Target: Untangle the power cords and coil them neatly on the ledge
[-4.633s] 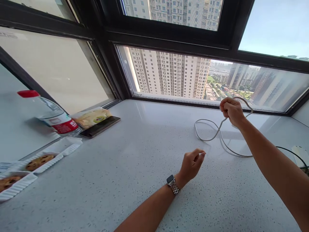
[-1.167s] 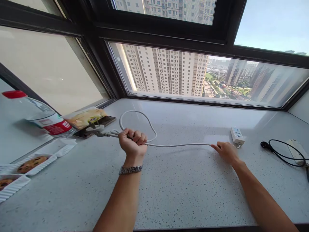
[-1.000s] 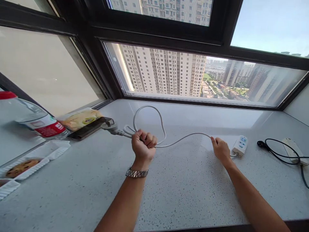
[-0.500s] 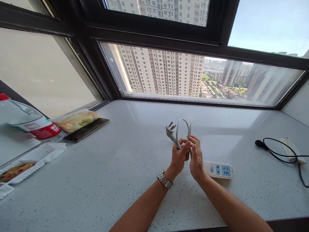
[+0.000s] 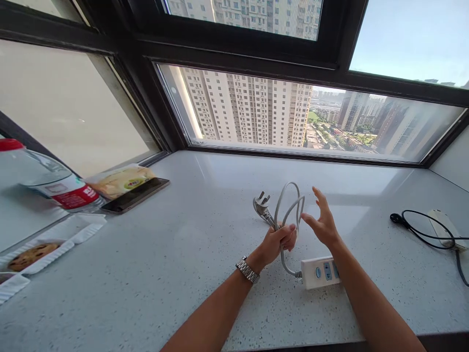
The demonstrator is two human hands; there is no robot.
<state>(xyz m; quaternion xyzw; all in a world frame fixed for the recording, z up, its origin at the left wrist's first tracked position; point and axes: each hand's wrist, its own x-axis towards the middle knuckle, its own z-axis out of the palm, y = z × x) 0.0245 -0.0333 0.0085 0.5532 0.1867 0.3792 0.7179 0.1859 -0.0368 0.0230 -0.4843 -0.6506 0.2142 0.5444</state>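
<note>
My left hand [image 5: 276,242], with a metal watch at the wrist, grips a coiled white power cord [image 5: 289,208] a little above the speckled countertop [image 5: 176,274]. The cord's plug [image 5: 261,204] sticks up to the left of the loops. From my fist the cord drops to a white power strip [image 5: 318,273] lying on the counter, partly behind my right forearm. My right hand [image 5: 323,223] hovers just right of the loops, fingers spread, holding nothing.
At the left lie a water bottle [image 5: 47,181] with a red cap, a snack packet [image 5: 119,180] on a dark phone [image 5: 137,194], and white trays with cookies [image 5: 34,252]. A black cable [image 5: 421,226] and a white device [image 5: 445,227] sit at the right. Windows rise behind.
The stretched cord was gathered into loops in my left hand. My right hand has let go of the loops and opened. The power strip slid closer.
</note>
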